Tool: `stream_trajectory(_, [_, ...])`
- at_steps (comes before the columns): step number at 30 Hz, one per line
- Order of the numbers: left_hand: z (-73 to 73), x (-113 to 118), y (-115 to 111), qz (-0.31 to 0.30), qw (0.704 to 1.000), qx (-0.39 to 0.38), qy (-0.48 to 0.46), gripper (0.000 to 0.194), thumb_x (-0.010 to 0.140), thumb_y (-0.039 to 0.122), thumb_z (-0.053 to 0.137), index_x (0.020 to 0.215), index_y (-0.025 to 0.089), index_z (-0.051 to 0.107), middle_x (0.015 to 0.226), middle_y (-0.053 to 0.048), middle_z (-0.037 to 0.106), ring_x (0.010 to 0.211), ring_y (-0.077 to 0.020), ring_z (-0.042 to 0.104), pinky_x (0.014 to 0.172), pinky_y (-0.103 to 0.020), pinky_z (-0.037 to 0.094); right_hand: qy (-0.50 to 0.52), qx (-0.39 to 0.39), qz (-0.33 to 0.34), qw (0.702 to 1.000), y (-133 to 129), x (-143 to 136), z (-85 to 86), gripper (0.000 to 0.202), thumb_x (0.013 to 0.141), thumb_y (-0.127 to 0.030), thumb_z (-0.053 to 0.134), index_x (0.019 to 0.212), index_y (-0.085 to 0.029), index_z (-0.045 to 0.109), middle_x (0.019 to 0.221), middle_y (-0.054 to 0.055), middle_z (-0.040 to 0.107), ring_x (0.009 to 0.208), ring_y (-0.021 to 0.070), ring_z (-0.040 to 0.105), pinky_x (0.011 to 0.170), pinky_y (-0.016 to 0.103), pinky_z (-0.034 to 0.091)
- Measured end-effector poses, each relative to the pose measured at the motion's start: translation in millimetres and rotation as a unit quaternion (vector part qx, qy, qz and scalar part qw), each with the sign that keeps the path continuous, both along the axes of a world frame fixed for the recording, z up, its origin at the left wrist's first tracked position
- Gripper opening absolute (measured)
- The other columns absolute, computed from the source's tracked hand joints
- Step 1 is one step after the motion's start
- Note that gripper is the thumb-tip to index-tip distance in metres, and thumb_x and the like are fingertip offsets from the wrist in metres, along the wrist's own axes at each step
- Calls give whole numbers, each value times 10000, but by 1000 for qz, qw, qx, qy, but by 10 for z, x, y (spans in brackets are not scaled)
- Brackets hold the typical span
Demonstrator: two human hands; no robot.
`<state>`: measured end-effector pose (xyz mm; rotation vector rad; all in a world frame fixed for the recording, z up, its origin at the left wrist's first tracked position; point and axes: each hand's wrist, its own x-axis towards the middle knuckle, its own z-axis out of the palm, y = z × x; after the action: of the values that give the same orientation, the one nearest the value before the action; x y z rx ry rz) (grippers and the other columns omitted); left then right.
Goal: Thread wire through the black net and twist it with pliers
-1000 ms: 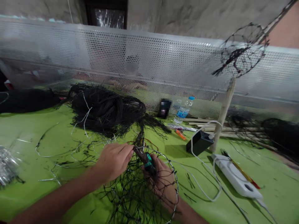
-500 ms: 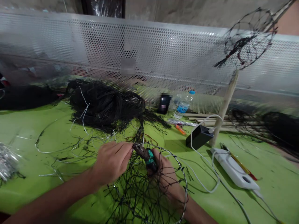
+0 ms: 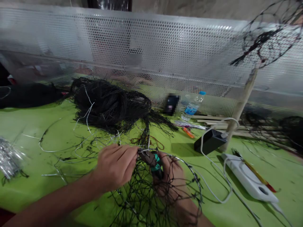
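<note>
My right hand (image 3: 171, 171) is wrapped round the green and black handles of a pair of pliers (image 3: 149, 158), whose dark jaws point up and left. The jaws meet a thin silver wire beside the fingertips of my left hand (image 3: 117, 164). My left hand is closed in a pinch at that spot; its fingers hide part of the wire. A black knotted net (image 3: 146, 197) on a wire hoop hangs below and around both hands, with its strands lying over my right hand and wrist.
Behind lie a heap of black strands (image 3: 106, 104), a water bottle (image 3: 191, 107) and an orange cutter (image 3: 188, 132). To the right are a black box (image 3: 209, 142), a white power strip (image 3: 251, 179) and an upright wooden pole (image 3: 242, 104). Loose wires lie at left.
The view has shifted slightly, so the background objects on the right sit further right. Both hands keep their hold, with the pliers at the wire; the hoop's right side appears a little further right.
</note>
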<state>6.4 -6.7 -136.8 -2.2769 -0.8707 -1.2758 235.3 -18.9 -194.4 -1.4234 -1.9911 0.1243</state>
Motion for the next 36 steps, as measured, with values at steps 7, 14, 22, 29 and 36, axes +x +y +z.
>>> stream_trajectory(7, [41, -22, -62, -135, 977, -164, 14, 170, 1070, 221, 407, 1027, 209, 571, 748, 25, 661, 601, -129, 557, 570, -307, 401, -62, 77, -10, 995, 20, 137, 214, 626, 680, -99, 538, 1285, -259, 560, 1155, 99, 683, 1036, 285, 681, 702, 344, 544])
stream_trajectory(14, [124, -24, -100, -182, 948, -253, 64, 201, 1070, 220, 381, 923, 224, 518, 670, 61, 543, 585, -116, 492, 566, -304, 338, -5, 105, 68, 992, 109, 236, 226, 730, 818, -52, 530, 1504, -283, 438, 1448, 144, 516, 1361, 313, 544, 1089, 482, 513])
stream_trajectory(22, [102, -19, -101, -166, 965, -195, 50, 205, 1078, 220, 376, 952, 223, 538, 669, 49, 571, 577, -131, 509, 559, -313, 365, 11, 85, 74, 994, 94, 187, 220, 710, 831, -87, 542, 1504, -292, 442, 1412, 134, 552, 1315, 307, 580, 1054, 469, 544])
stream_trajectory(29, [72, -22, -107, -153, 978, -134, 43, 145, 1071, 221, 400, 1024, 218, 537, 723, 31, 671, 575, -137, 565, 555, -315, 393, -8, 110, 64, 992, 80, 168, 237, 607, 800, -107, 520, 1391, -248, 517, 1232, 114, 613, 1099, 271, 653, 883, 374, 578])
stream_trajectory(36, [99, -31, -102, -151, 973, -169, 39, 181, 1060, 219, 405, 967, 224, 560, 679, 45, 644, 570, -129, 567, 561, -309, 379, -144, 167, -13, 975, 79, 240, 266, 594, 823, -84, 526, 1393, -247, 491, 1197, 118, 663, 1048, 287, 666, 631, 318, 516])
